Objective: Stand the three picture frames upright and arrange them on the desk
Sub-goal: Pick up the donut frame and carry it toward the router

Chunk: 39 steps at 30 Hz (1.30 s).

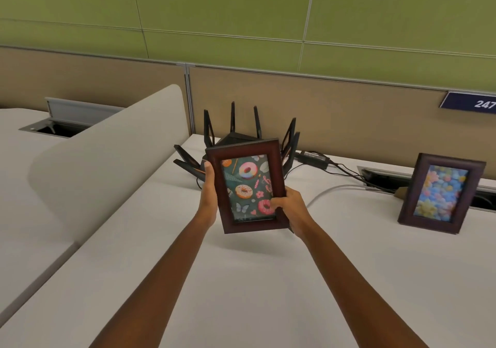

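I hold a dark wooden picture frame with a donut print [248, 186] upright in the air above the white desk [241, 280], its picture facing me. My left hand [209, 192] grips its left edge. My right hand [291, 208] grips its lower right corner, thumb over the glass. A second dark frame with a blue and yellow flower picture [442, 193] stands upright on the desk at the right, leaning slightly back. A third frame is not in view.
A black router with several antennas [236, 133] sits right behind the held frame. A power brick [312, 157] and cables run to a cable slot [375, 176] at the back. A beige curved divider [112, 154] rises on the left, a tan partition behind.
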Each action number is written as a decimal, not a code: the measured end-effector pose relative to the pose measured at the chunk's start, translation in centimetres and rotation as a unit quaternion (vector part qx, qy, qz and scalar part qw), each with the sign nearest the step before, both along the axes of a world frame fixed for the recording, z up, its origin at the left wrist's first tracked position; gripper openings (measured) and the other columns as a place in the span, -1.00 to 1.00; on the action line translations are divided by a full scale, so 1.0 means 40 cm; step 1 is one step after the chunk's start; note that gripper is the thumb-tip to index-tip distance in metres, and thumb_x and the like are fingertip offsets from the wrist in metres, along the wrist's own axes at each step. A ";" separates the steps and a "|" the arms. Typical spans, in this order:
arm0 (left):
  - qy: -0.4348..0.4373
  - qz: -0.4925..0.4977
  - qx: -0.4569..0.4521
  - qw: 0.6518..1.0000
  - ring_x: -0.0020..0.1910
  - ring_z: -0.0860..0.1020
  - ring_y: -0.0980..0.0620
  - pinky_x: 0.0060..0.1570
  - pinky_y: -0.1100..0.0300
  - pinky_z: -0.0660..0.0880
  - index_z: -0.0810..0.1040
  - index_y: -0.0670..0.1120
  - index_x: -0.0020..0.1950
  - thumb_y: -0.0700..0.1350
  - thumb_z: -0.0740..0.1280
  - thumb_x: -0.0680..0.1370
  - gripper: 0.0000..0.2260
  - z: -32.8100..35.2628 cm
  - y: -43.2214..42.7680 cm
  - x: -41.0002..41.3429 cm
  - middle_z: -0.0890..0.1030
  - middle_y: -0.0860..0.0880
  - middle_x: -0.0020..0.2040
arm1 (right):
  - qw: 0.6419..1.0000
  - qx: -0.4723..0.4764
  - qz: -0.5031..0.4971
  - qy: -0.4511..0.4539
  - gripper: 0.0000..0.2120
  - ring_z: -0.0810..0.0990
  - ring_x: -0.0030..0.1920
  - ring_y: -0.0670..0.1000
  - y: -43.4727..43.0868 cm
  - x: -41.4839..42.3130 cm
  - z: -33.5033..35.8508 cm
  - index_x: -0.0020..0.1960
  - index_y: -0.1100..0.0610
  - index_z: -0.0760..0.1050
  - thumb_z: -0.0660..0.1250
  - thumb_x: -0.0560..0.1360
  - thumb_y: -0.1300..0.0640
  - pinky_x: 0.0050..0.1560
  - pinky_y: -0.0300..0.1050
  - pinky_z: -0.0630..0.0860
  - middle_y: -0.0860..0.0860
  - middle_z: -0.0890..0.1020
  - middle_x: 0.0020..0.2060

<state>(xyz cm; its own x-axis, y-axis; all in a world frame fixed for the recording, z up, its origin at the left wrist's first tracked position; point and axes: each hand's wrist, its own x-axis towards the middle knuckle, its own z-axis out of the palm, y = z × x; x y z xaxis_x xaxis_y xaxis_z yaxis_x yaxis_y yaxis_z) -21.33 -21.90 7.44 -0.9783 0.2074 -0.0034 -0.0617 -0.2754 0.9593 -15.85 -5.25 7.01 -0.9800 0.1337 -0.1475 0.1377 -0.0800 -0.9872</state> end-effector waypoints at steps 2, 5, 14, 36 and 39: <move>-0.008 0.009 -0.004 1.000 -0.06 0.62 0.09 -0.11 0.24 0.60 0.52 0.05 0.06 0.20 -0.15 0.58 -0.51 -0.019 -0.031 -0.013 0.62 0.02 0.02 | 1.000 -0.010 0.011 -0.007 -0.67 0.65 -0.21 0.04 -0.031 -0.034 -0.011 -0.04 0.12 0.50 0.26 0.31 0.46 -0.29 -0.11 0.64 0.05 0.65 -0.16; -0.020 0.024 -0.023 0.999 0.05 0.56 -0.05 0.03 0.12 0.54 0.46 0.00 0.16 0.18 -0.14 0.58 -0.53 -0.053 -0.070 -0.026 0.55 -0.07 0.14 | 0.999 -0.034 0.023 -0.022 -0.64 0.65 -0.21 0.06 -0.075 -0.082 -0.032 -0.11 0.09 0.53 0.25 0.28 0.50 -0.26 -0.10 0.62 0.08 0.65 -0.16; -0.028 0.049 -0.079 0.995 -0.14 0.64 0.07 -0.19 0.28 0.58 0.54 0.11 -0.05 0.18 -0.12 0.59 -0.56 -0.128 -0.146 -0.090 0.64 -0.01 -0.04 | 0.997 -0.042 0.038 -0.060 -0.62 0.58 -0.05 0.20 -0.147 -0.176 -0.116 -0.06 0.24 0.53 0.21 0.22 0.54 0.09 0.21 0.52 0.20 0.61 -0.06; -0.058 0.070 -0.093 0.992 0.10 0.57 -0.12 0.18 0.00 0.51 0.48 -0.04 0.20 0.15 -0.09 0.59 -0.54 -0.174 -0.139 -0.143 0.57 -0.11 0.14 | 0.995 -0.039 0.064 -0.063 -0.55 0.56 0.13 0.22 -0.143 -0.265 -0.172 0.23 0.27 0.38 0.26 0.36 0.48 0.13 0.10 0.53 0.23 0.56 0.15; -0.052 0.087 -0.126 0.987 0.03 0.58 -0.05 -0.03 0.17 0.56 0.43 -0.09 0.27 0.10 -0.03 0.60 -0.57 -0.192 -0.142 -0.124 0.56 -0.09 0.15 | 0.996 0.023 0.075 -0.049 -0.48 0.56 0.12 0.13 -0.140 -0.243 -0.180 0.28 0.22 0.33 0.30 0.37 0.45 0.01 -0.07 0.59 0.19 0.54 0.20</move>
